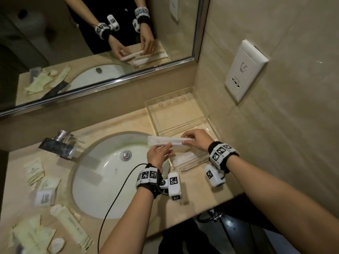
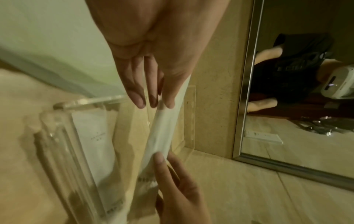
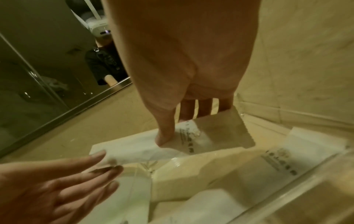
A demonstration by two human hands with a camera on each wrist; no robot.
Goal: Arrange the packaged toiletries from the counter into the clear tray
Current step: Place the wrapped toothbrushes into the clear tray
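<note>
Bathroom counter (image 1: 198, 191): both hands pinch a long packet (image 1: 165, 140) over the tray (image 1: 194, 162), left hand (image 1: 158, 156) mid-packet, right hand (image 1: 197, 139) at its end. One packet's already in; plenty of toiletries (image 1: 42, 187) left by the sink (image 1: 110, 173).

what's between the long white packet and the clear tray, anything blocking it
Nothing visible blocks it. Both hands hold the long white packet just above the open clear tray; a flat white packet already lies inside, with bare floor beside it.

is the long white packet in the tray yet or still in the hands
Still in the hands: the long white paper packet is held level above the clear acrylic tray, left hand and right hand pinching it.
</note>
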